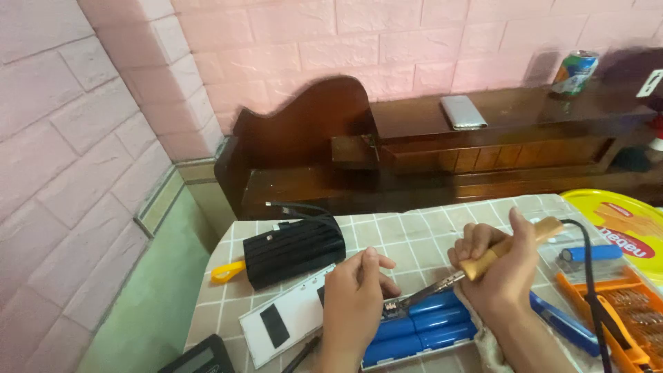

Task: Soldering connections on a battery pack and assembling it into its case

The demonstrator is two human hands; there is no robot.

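Your right hand (498,266) grips a wooden-handled soldering iron (483,261), tip angled toward eight o'clock onto the blue battery pack (414,328) at the table's six o'clock; your left hand (353,298), fingers curled, pinches beside the joint, apparently steadying it.

A green-and-blue drink can (574,72) on the shelf; a round yellow lid (625,224) at right.
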